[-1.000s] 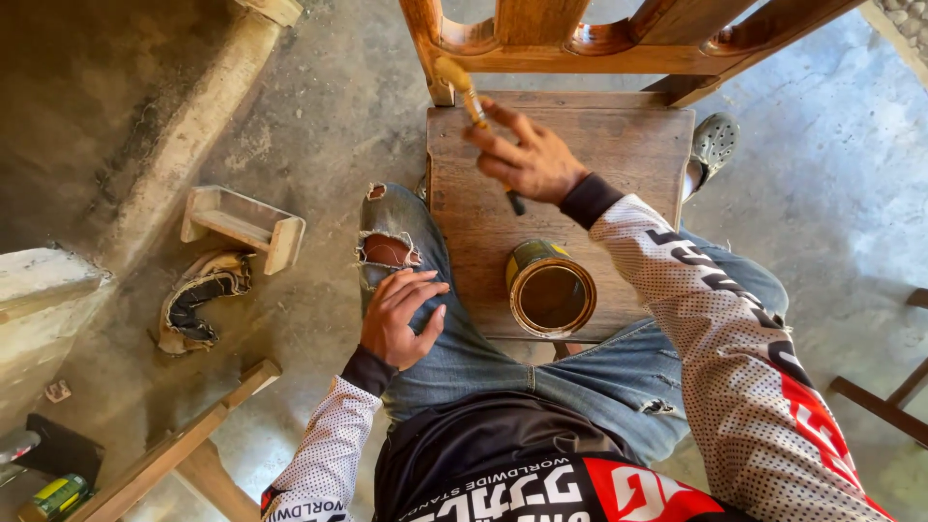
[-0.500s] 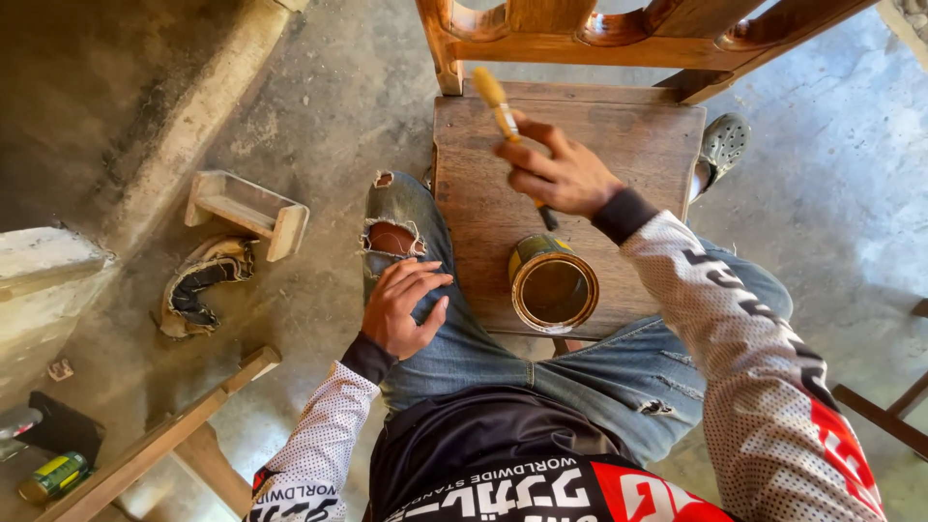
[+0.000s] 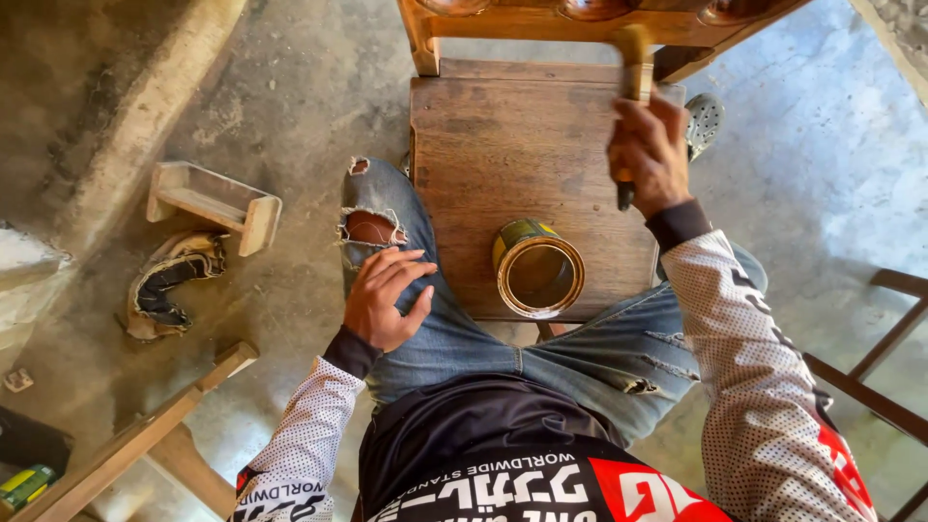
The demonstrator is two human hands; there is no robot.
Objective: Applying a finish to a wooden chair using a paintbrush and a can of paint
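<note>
View from above of a seated person working at a wooden chair. The right hand is closed around the handle of a paintbrush, whose bristle end points to the far side and lies against the chair's back rail at the far right of the seat. The left hand rests flat on the left thigh, fingers loosely spread and holding nothing, just near of a torn knee in the jeans. An open tin stands on the near edge of the seat, between the two hands. On the concrete floor to the left lie a small wooden frame and a worn shoe.
</note>
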